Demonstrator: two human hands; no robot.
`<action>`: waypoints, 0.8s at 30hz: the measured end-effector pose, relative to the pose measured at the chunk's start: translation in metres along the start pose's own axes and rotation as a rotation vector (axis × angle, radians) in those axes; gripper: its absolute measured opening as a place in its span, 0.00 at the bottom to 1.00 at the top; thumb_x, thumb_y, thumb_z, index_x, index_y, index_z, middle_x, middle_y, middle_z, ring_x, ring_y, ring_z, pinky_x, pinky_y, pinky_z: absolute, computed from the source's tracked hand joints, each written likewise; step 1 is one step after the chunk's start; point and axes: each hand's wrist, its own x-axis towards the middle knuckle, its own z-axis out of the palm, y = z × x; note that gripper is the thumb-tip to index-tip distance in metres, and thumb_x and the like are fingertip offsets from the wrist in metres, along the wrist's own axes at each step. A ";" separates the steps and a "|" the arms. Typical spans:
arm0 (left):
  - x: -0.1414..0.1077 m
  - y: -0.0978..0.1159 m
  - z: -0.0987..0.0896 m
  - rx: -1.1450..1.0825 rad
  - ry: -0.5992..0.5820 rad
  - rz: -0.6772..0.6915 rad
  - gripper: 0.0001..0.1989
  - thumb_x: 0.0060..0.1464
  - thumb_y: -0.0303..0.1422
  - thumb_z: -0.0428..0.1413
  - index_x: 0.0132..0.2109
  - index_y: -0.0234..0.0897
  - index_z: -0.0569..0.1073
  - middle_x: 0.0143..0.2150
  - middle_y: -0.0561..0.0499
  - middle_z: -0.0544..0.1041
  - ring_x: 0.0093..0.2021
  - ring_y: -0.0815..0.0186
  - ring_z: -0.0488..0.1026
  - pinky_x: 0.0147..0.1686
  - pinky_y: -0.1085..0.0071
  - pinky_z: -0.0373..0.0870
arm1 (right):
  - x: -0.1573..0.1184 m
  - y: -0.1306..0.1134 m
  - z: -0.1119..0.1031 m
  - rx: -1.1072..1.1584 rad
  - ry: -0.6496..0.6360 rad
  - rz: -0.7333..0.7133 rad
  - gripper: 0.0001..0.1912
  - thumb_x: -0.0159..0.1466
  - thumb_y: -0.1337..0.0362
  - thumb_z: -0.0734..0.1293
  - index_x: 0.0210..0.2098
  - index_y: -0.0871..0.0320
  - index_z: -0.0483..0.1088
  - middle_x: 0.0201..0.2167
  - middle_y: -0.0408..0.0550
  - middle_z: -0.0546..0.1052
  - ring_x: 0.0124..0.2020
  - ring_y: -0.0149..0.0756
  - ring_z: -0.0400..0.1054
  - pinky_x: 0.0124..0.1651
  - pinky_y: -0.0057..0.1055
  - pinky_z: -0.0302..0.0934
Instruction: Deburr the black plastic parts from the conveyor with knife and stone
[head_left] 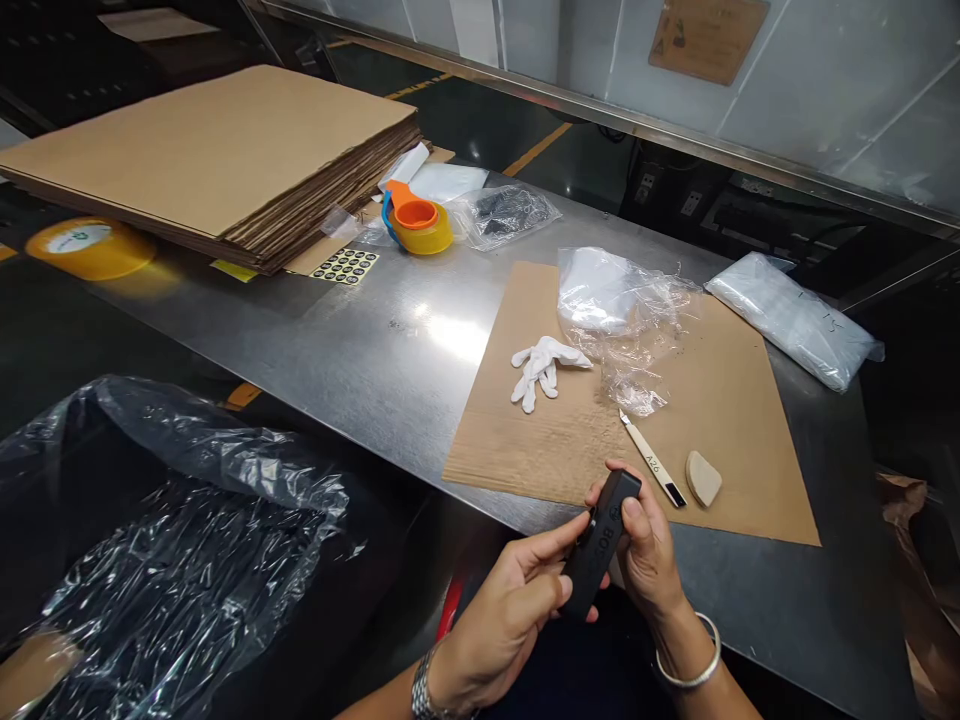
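Note:
Between my two hands is a black oblong part [602,545] with raised lettering on its face, tilted with its upper end to the right. My left hand [517,600] grips its lower end between thumb and fingers. Near its upper end, my right hand [646,545] is closed on it, thumb on the face. Just beyond, on a cardboard sheet [510,440], lie a craft knife [651,458] marked A26, a beige rounded block [703,478], a white glove [544,368] and crumpled clear plastic bags [637,320].
Stacked cardboard [225,150] and a yellow tape roll [94,248] lie at the left of the metal table [360,350]. A tape dispenser [416,222] stands behind. Wrapped white bags [795,318] lie right. A plastic-lined container [187,540] is at lower left.

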 end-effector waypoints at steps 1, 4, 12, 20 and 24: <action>0.000 -0.001 0.000 0.003 0.004 0.002 0.23 0.44 0.25 0.55 0.51 0.39 0.71 0.42 0.44 0.75 0.42 0.59 0.70 0.37 0.65 0.67 | 0.000 0.000 0.000 -0.004 0.000 -0.003 0.21 0.61 0.52 0.60 0.51 0.52 0.56 0.33 0.44 0.68 0.23 0.26 0.61 0.23 0.24 0.60; 0.001 -0.002 0.000 0.014 0.020 0.011 0.23 0.46 0.26 0.55 0.51 0.39 0.71 0.43 0.44 0.75 0.42 0.59 0.70 0.36 0.65 0.67 | 0.000 0.002 0.000 -0.022 -0.003 -0.012 0.22 0.60 0.52 0.61 0.51 0.52 0.56 0.33 0.44 0.68 0.24 0.27 0.61 0.24 0.24 0.60; 0.010 -0.011 -0.006 0.101 0.139 0.018 0.20 0.52 0.36 0.53 0.53 0.40 0.69 0.51 0.43 0.72 0.48 0.54 0.69 0.42 0.61 0.68 | 0.012 -0.002 -0.005 -0.368 0.025 -0.055 0.23 0.59 0.50 0.61 0.50 0.54 0.56 0.33 0.44 0.68 0.28 0.31 0.63 0.29 0.27 0.60; 0.039 -0.029 -0.033 0.642 0.420 0.485 0.23 0.52 0.38 0.53 0.55 0.40 0.66 0.59 0.45 0.64 0.61 0.57 0.54 0.61 0.61 0.44 | 0.076 -0.021 -0.002 -1.406 0.111 -0.086 0.12 0.58 0.56 0.62 0.34 0.60 0.66 0.26 0.53 0.73 0.29 0.43 0.69 0.31 0.33 0.57; 0.056 -0.030 -0.050 0.680 0.453 0.602 0.23 0.52 0.39 0.51 0.55 0.39 0.67 0.56 0.42 0.66 0.55 0.55 0.62 0.55 0.62 0.56 | 0.108 -0.039 -0.003 -1.515 0.142 -0.154 0.12 0.61 0.58 0.61 0.26 0.60 0.68 0.23 0.54 0.73 0.30 0.42 0.69 0.33 0.34 0.57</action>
